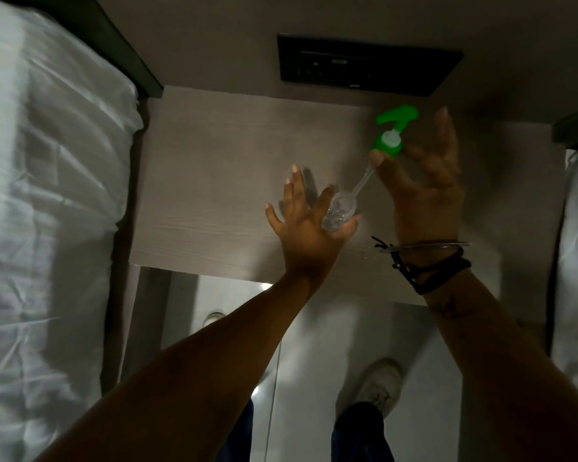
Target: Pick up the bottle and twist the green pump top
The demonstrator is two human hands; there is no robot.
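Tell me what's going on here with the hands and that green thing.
A person stands at a pale wooden bedside table between two white beds. The right hand pinches a green spray trigger head, its clear dip tube hanging free. The left hand holds a clear bottle at the tube's lower end. A black switch panel sits on the wall behind.

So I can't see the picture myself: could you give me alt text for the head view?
Over a pale bedside table, the right hand holds a green spray head with its tube, while the left hand holds a clear bottle. White beds flank the table.
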